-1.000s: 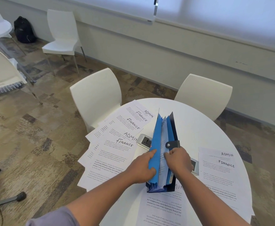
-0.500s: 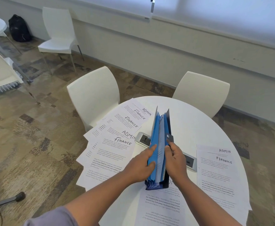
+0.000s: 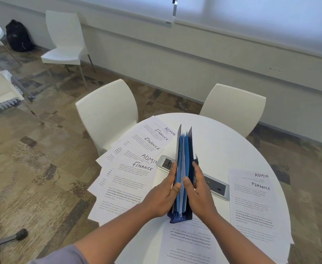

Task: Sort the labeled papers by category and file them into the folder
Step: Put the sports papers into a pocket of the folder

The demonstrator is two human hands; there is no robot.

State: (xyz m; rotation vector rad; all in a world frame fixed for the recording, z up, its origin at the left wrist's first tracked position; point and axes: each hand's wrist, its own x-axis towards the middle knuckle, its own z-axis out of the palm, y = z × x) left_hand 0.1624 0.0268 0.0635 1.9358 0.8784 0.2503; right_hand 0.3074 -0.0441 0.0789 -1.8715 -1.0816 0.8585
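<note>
Upright at mid-table, the blue folder (image 3: 183, 168) is pressed between the person's left hand (image 3: 164, 193) and right hand (image 3: 200, 189); spreading one pocket wide should ease filing the papers (image 3: 135, 168) alongside.

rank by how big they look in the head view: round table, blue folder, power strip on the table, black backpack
1. round table
2. blue folder
3. power strip and black backpack: they look alike; the strip is partly hidden behind the folder and the backpack is far away, so unranked.
</note>
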